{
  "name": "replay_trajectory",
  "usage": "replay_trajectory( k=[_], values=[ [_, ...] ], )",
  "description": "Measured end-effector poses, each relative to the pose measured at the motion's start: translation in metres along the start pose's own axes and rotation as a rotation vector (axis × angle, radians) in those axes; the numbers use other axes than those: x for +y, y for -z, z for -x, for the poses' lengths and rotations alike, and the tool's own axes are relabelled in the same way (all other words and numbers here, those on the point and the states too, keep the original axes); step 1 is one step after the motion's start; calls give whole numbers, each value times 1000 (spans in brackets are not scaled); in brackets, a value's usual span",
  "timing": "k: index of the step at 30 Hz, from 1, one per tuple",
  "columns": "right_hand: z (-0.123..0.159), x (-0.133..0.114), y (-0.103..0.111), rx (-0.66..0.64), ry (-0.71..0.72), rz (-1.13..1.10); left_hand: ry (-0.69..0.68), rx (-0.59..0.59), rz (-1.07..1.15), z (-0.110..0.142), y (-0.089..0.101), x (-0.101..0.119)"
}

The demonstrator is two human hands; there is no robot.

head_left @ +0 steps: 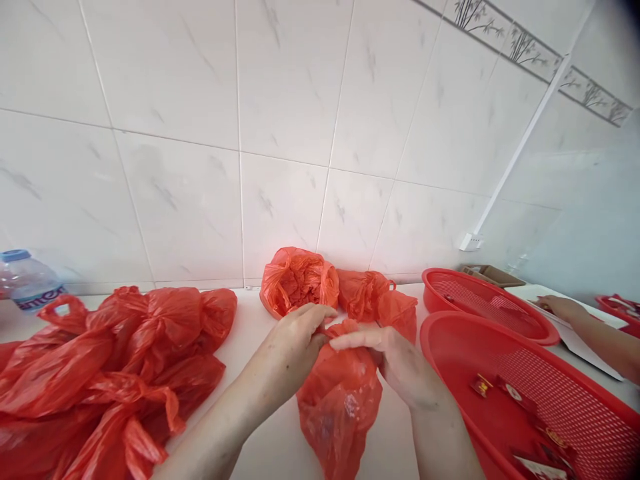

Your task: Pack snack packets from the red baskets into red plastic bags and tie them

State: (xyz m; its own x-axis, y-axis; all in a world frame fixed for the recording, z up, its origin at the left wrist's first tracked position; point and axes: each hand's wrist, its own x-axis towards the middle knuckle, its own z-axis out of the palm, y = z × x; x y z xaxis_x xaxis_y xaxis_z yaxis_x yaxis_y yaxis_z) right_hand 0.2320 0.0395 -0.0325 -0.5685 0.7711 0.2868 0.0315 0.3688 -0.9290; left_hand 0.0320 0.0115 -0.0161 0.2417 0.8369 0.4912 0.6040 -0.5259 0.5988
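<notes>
The near plastic bag (343,400) is translucent red, like the heaped bags (170,320) at left. The baskets (480,353) at right are red, with a latticed mesh pattern. White wall tiles (285,87) carry grey veining and, far right, a grey bamboo-print band (480,19). The table (275,433) is white; the bottle cap (16,255), blue.

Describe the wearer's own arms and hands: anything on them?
Both the left hand and right hand are ungloved. The left forearm and right forearm are bare as far as the picture shows, with no sleeve, watch or bracelet in sight. No ring shows, though some fingers are partly hidden.
</notes>
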Motion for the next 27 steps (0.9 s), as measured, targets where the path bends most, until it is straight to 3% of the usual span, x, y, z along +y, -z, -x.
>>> replay_trajectory(
  k=[6, 12, 15, 19, 22, 25, 27],
  values=[
    [3, -11, -5, 37, -103, 172, -75, -148, -84, 4, 3, 5],
    [-9, -6, -15, 367, -152, 487, -2, -126, -107, 4, 2, 10],
    [-16, 0, -19, 460, -148, 616, 26, -91, -112, 2, 0, 12],
    [-17, 0, -20, 459, -145, 482, 74, -120, -127, 0, -1, 12],
    [-12, -6, -15, 363, -156, 285, 69, -141, -121, 0, -2, 11],
    [-5, -10, -7, 262, -97, 140, 67, -92, -105, 1, -2, 9],
    [-6, -6, -1, 305, -69, 55, 74, -46, -101, 3, -2, 8]
  ],
)
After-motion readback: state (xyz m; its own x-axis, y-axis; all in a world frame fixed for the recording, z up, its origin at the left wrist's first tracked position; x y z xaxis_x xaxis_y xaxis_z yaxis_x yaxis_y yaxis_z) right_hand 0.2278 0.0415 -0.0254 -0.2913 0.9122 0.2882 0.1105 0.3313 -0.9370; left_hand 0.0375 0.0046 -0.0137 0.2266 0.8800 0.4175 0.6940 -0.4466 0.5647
